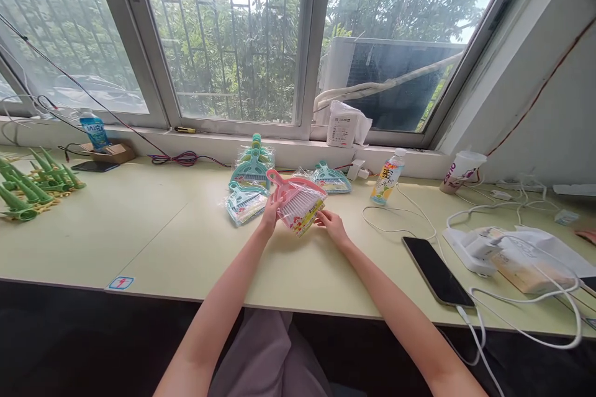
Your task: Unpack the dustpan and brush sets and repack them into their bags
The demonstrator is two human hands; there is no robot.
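Between my hands is a pink dustpan and brush set [298, 200] in clear plastic wrap, tilted above the table with its handle up to the left. My left hand [272, 211] grips its left side, fingers partly behind it. My right hand [331, 223] pinches its lower right corner by the yellow label. Close behind lie several wrapped dustpan sets in turquoise: one [246, 201] just left of my left hand, a pile [251, 169] farther back with green ones, and another [331, 178] to the right by the wall.
A drink bottle [388, 177], a cup [460, 172] and a charging phone [437, 270] stand or lie at right, with loose white cables and a power strip [470, 251]. Green spiky plastic pieces [35, 186] crowd the far left. A blue bottle [94, 130] stands in a cardboard box [118, 152].
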